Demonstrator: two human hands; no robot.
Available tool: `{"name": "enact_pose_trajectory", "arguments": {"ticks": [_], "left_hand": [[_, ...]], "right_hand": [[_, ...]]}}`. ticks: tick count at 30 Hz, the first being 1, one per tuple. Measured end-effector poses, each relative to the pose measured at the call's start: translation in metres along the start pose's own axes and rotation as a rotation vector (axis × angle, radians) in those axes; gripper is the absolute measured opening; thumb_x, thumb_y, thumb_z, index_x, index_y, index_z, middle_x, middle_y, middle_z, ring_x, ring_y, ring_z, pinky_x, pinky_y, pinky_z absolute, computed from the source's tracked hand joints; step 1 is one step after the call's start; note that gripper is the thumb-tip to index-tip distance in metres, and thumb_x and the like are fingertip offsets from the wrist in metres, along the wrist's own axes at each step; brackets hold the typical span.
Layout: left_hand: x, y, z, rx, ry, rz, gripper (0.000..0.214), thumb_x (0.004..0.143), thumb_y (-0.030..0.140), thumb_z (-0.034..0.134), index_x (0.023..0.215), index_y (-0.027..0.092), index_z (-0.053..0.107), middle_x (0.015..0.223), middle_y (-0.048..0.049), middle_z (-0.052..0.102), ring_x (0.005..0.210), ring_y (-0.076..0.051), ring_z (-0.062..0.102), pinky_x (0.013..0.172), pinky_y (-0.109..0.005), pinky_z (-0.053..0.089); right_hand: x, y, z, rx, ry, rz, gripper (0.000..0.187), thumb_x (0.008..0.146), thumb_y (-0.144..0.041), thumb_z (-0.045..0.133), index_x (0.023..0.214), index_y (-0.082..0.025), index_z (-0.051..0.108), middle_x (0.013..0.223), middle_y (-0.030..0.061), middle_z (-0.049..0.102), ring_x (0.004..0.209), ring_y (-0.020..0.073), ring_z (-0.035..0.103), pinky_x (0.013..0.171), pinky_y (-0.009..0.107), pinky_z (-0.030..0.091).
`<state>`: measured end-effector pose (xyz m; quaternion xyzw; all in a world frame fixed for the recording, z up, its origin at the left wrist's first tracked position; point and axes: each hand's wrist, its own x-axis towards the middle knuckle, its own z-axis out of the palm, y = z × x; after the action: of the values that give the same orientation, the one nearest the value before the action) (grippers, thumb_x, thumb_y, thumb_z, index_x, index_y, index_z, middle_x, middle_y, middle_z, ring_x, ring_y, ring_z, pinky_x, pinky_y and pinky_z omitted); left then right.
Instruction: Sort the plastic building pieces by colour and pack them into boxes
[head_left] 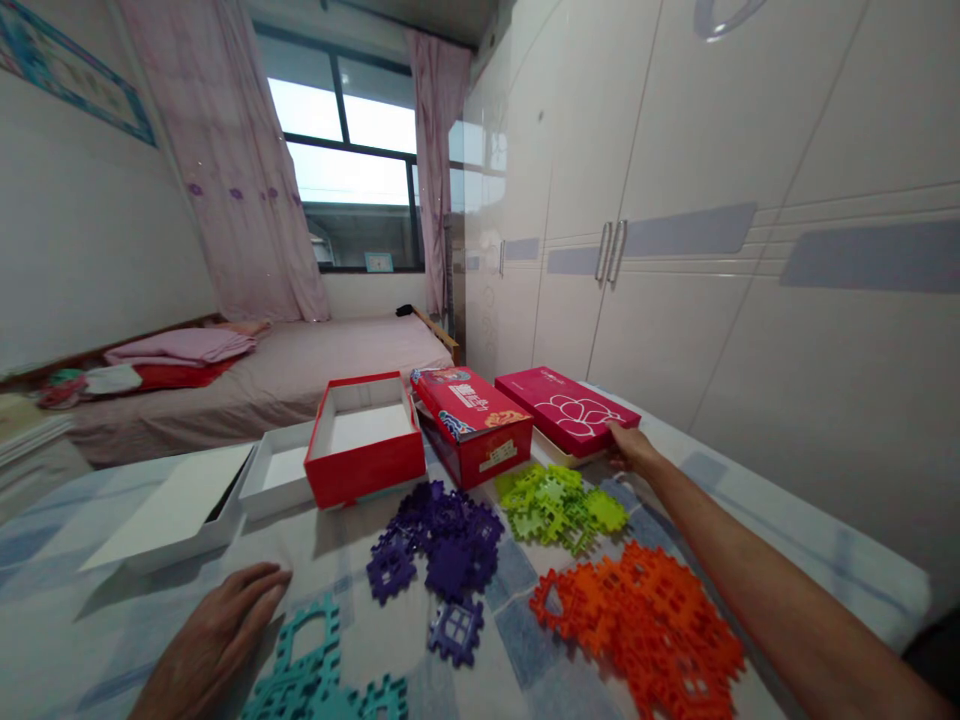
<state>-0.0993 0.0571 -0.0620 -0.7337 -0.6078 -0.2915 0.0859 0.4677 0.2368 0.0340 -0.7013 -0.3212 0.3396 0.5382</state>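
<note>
Boxes line the far side of a cloth-covered counter (75, 620) in a bedroom, an open red box (364, 440) at their centre, its white inside showing nothing in it. Just left of the open red box sits a shallow white tray (274, 470), bare as far as its near wall allows a look. Farther left, a flat white lid (172, 510) lies tilted over a low base and hides whatever is beneath. Just right of the open red box lies a closed red printed carton (472, 420), its lettering too small to read. Well to the right of the open red box, a flat pink box (562, 405) sits shut on a cream base.

The right hand (634, 448) meets the pink box at its near corner. The fingers are turned away from the camera, so it cannot be told whether the grip has closed on the lid. The left hand (217, 640) lies palm down on the cloth, nearer the camera than the open red box and to its left. Its grip is loose and holds nothing, and its fingertips are just beside teal tiles (315, 670) cut off by the bottom edge.

Directly in front of the open red box lies a heap of purple tiles (439, 545). Green tiles (559, 505) lie to the front right, and orange tiles (645, 620) nearer still, beside the right forearm.
</note>
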Motion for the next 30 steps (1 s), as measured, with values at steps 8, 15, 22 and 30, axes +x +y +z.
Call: {"name": "enact_pose_trajectory", "arguments": {"ticks": [8, 15, 22, 30], "left_hand": [[0.002, 0.006, -0.006, -0.006, -0.023, -0.031, 0.043, 0.087, 0.051, 0.038, 0.093, 0.027, 0.073, 0.103, -0.0042, 0.072, 0.094, -0.022, 0.068, 0.083, -0.034, 0.058], [0.002, 0.006, -0.007, -0.016, -0.014, -0.014, 0.040, 0.087, 0.051, 0.041, 0.092, 0.028, 0.073, 0.101, -0.0026, 0.072, 0.093, -0.021, 0.069, 0.082, -0.033, 0.058], [0.001, 0.008, -0.011, -0.059, -0.031, -0.066, 0.043, 0.086, 0.054, 0.039, 0.093, 0.029, 0.073, 0.104, -0.0032, 0.072, 0.093, -0.021, 0.069, 0.080, -0.033, 0.059], [-0.005, 0.001, -0.006, -0.084, -0.064, -0.142, 0.049, 0.084, 0.061, 0.037, 0.097, 0.031, 0.073, 0.111, -0.0028, 0.069, 0.101, -0.023, 0.066, 0.089, -0.036, 0.055]], "right_hand": [[-0.031, -0.012, 0.028, -0.943, 0.086, -0.820, 0.065, 0.079, -0.041, 0.057, 0.136, -0.014, 0.040, 0.143, 0.0185, 0.038, 0.134, 0.0344, 0.029, 0.105, 0.055, 0.026], [-0.039, -0.008, 0.066, -1.265, -0.089, -1.024, 0.061, 0.083, -0.039, 0.055, 0.139, -0.019, 0.040, 0.142, 0.0152, 0.042, 0.126, 0.0361, 0.037, 0.098, 0.054, 0.032], [-0.031, -0.011, 0.075, -1.348, 0.012, -0.818, 0.066, 0.081, -0.038, 0.060, 0.141, -0.023, 0.037, 0.132, 0.0184, 0.048, 0.116, 0.0401, 0.044, 0.088, 0.054, 0.036], [0.011, -0.012, 0.057, -1.392, 0.097, -0.630, 0.070, 0.083, -0.045, 0.057, 0.144, -0.028, 0.028, 0.134, 0.0185, 0.043, 0.114, 0.0433, 0.046, 0.085, 0.062, 0.036]]}}
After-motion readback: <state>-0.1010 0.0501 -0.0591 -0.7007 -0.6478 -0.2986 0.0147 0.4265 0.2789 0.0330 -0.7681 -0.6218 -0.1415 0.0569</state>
